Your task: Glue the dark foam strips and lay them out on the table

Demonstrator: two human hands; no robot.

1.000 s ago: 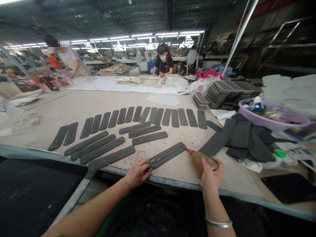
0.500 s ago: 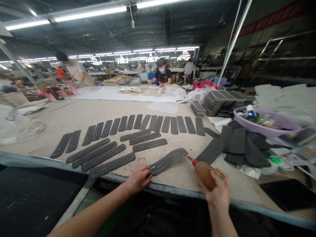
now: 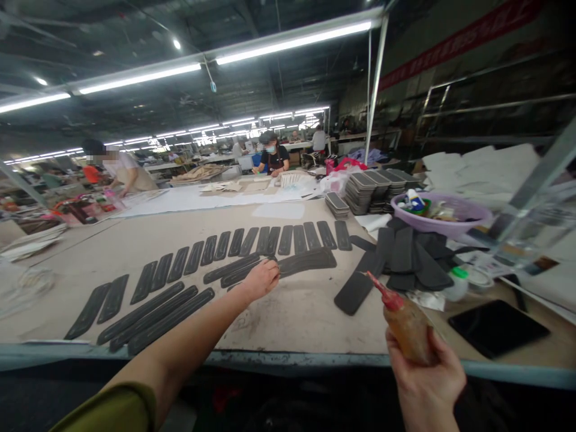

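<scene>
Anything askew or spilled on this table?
The heap of dark strips in front of the purple basin looks askew: its pieces overlap at mixed angles, unlike the neater row of strips. No obvious spill shows.

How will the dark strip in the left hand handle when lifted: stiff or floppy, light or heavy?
Likely floppy: the dark strip curves along its length, held at one end by the left hand. Probably light for its size: it looks thin. Its face may be tacky, going by faint lines along it.
</scene>
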